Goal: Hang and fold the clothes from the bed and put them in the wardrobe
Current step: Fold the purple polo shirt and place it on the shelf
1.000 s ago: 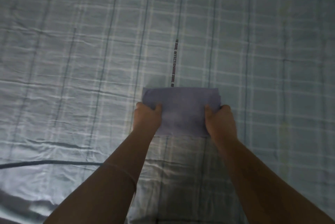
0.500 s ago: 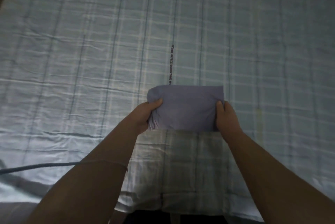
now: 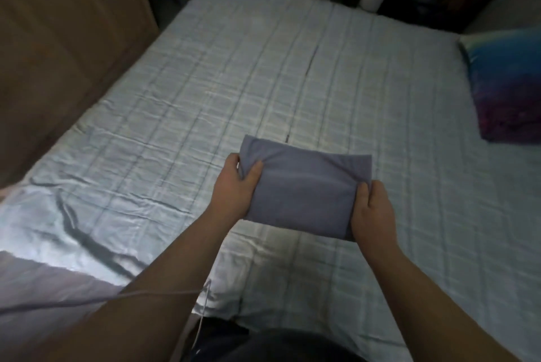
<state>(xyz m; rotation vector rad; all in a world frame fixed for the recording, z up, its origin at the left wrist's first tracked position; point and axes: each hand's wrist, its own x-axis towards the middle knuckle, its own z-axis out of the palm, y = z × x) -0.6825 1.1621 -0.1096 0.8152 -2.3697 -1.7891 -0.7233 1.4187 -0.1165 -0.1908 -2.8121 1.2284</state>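
Two bare hands hold one folded garment (image 3: 304, 186), a flat, roughly rectangular packet of plain bluish-grey cloth. Its far edge is straight, and soft creases run inward from both far corners toward the places where it is pinched. The near edge looks thicker, with layers showing at the near right corner.

Below it spreads the bed (image 3: 292, 74), covered in a pale blue checked sheet with wrinkles along the near left side. A dark blue and purple pillow (image 3: 509, 83) lies at the right edge of the bed, well apart from the garment. A brown wooden panel (image 3: 58, 39) stands along the left side of the bed; whether it is the wardrobe cannot be told. A thin pale cord (image 3: 164, 293) crosses the left forearm near the bottom. Dark clutter beyond the far end of the bed is too dim to make out. Nothing lies between the camera and the garment.

The left hand (image 3: 234, 186) is clamped on the garment's left edge, thumb on top and fingers underneath. The right hand (image 3: 373, 212) grips the right edge near the near corner, thumb pressed on top. The garment stretches between the two hands, held above the sheet over the middle of the bed.
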